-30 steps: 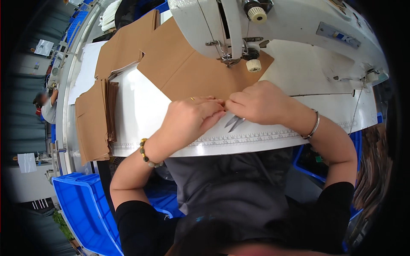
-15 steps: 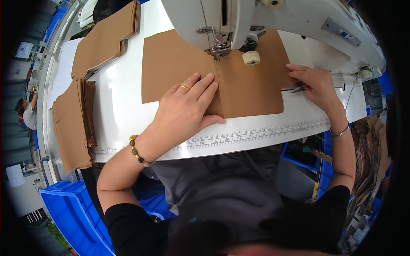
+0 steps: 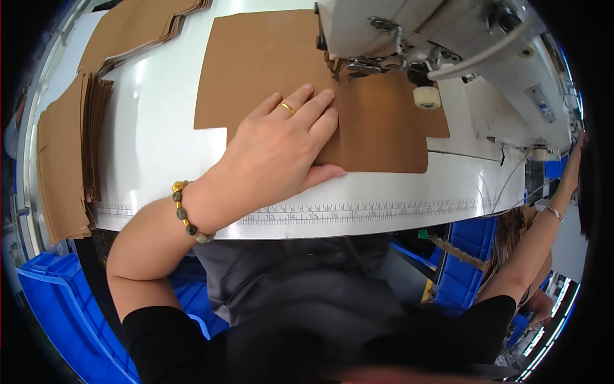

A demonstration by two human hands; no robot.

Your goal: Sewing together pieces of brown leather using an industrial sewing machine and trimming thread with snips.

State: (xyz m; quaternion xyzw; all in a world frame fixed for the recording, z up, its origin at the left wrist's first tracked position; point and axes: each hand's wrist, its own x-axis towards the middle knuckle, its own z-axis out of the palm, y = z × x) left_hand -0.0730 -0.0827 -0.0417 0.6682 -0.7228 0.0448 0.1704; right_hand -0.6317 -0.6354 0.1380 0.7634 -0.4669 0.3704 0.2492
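Note:
A brown sheet of leather-like material (image 3: 268, 57) lies on the white sewing table, with a seam line running down its middle. My left hand (image 3: 281, 137) rests flat on it, left of the seam, fingers stretched and slightly spread, thumb near the front edge. Just beyond my fingertips, the sewing machine's needle and presser foot area (image 3: 336, 67) sits over the sheet at the seam. My right hand (image 3: 569, 182) is raised at the far right, beside the machine's body. Its fingers are lost at the dark rim of the picture, so what they hold or touch is hidden.
Stacks of brown pieces (image 3: 61, 160) lie at the left of the table. A printed ruler (image 3: 313, 214) runs along the front edge. Blue bins (image 3: 70, 313) stand below left and right. More brown pieces (image 3: 508, 246) hang at the right. The white machine head (image 3: 473, 38) overhangs the sheet.
My right hand has left the sheet's right edge and moved out to the far right; the small metal tool in it no longer shows. My left hand stays flat on the sheet. The view has shifted.

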